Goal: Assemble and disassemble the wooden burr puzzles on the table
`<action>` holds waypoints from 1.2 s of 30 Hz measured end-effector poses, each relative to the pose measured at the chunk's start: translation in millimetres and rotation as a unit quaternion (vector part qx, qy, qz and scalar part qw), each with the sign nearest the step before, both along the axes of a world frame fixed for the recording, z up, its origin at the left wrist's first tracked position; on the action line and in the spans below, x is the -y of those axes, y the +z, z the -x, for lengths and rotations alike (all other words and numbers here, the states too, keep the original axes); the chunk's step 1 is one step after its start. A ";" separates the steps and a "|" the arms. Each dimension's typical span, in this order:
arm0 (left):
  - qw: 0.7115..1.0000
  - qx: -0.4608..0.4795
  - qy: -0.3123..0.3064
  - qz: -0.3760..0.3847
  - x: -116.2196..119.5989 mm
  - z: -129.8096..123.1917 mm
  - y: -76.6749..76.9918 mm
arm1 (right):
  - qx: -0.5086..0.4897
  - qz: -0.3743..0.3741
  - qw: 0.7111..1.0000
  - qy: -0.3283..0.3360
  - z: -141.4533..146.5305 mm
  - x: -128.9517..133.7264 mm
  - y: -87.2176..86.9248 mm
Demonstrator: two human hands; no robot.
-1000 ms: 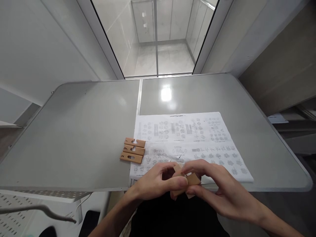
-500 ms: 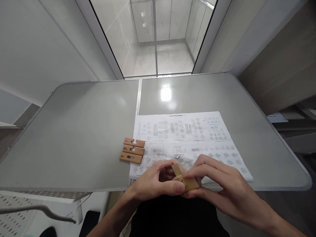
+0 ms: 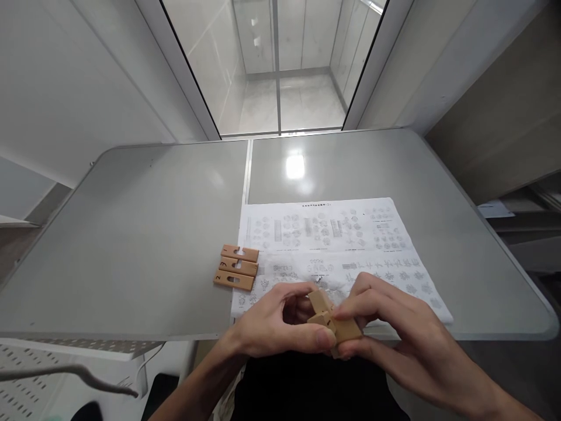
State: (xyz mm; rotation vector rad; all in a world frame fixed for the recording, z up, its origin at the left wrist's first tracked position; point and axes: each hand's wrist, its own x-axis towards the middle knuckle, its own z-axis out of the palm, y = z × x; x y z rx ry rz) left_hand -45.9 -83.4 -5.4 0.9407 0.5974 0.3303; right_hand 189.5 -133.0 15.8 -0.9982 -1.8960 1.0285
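A wooden interlocking puzzle (image 3: 346, 329) of pale crossing blocks is held in front of my body, at the near edge of the table. My left hand (image 3: 280, 324) grips it from the left, thumb along its near side and fingers curled behind. From the right, my right hand (image 3: 394, 327) pinches it, index finger on top and thumb underneath. Fingers hide parts of the blocks. Left of the hands, three flat slotted wooden pieces (image 3: 234, 280), marked with numbers, lie side by side. They overlap the left edge of a printed sheet (image 3: 280, 245).
The sheet, covered in small diagrams, lies on a grey table (image 3: 175, 234) with a pale seam (image 3: 247, 172) across it. Beyond the far edge stands a glass panel (image 3: 258, 76). A grey cable (image 3: 83, 374) and a perforated white surface are at lower left; shelves (image 3: 526, 219) stand at right.
Both hands and the puzzle sit very slightly further right and lower in view, and the whole view has shifted a little. Both hands keep their hold on the puzzle.
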 end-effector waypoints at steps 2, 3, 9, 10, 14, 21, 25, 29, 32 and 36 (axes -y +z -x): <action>1.000 -0.006 0.004 -0.004 0.2 -1.3 0.0 | -0.003 0.016 1.000 -0.007 0.6 0.5 -2.2; 1.000 -0.013 0.006 -0.008 0.3 -1.8 0.2 | -0.007 0.025 1.000 -0.011 0.7 0.1 -3.3; 0.996 -0.072 0.024 -0.045 2.1 -9.4 3.7 | -0.069 0.198 0.978 0.007 -0.9 -13.2 -6.1; 0.997 -0.062 0.017 -0.030 2.5 -11.3 3.5 | -0.080 0.223 0.971 0.018 -1.3 -15.0 -6.7; 0.998 -0.050 0.017 0.026 3.9 -17.1 -1.6 | -0.049 0.195 0.980 0.013 -0.3 -15.1 -13.0; 0.997 -0.063 0.047 0.018 6.8 -14.4 -9.3 | 0.034 0.041 0.999 0.007 7.0 -7.0 -21.9; 0.998 -0.053 0.030 -0.008 4.2 -9.7 -12.9 | 0.023 0.042 0.999 0.011 9.0 -6.9 -20.9; 1.000 -0.018 -0.012 -0.009 0.5 -4.0 -19.2 | 0.010 0.038 0.999 0.019 11.0 -8.4 -21.0; 1.000 -0.019 -0.020 -0.008 -0.8 -0.7 -21.8 | 0.004 0.032 0.999 0.020 12.5 -8.9 -22.2; 1.000 -0.016 -0.020 -0.008 -2.7 -0.6 -20.3 | 0.005 0.013 1.000 0.012 13.7 -8.7 -24.9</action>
